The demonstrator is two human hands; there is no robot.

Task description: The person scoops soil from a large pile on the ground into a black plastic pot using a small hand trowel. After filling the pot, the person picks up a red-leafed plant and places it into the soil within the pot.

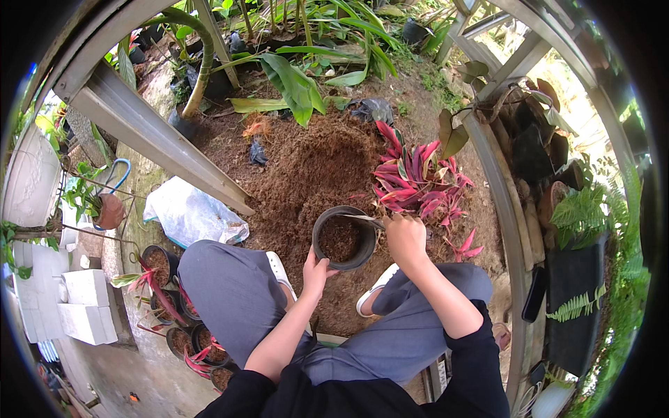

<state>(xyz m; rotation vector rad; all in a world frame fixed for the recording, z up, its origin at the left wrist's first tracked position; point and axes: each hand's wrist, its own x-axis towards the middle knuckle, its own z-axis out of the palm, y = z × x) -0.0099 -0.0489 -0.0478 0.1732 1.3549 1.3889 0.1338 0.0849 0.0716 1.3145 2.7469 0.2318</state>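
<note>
My left hand (316,273) grips the lower left rim of a round black plastic plant pot (345,261), which has brown soil (339,240) inside. My right hand (404,235) is closed around the handle of a small metal trowel (360,218), whose blade reaches over the pot's upper right rim. Beyond the pot rises a heap of loose brown potting soil (334,157). A pile of plants with pink and dark green leaves (418,177) lies on the ground just past my right hand.
Several black pots of soil, some with pink-leaved plants, stand at the left (159,264). A white plastic sack (193,214) lies beside a slanting metal post (167,146). A metal-framed shelf (496,193) bounds the right side, with a black phone (534,294) on its edge. Leafy potted plants grow beyond the heap.
</note>
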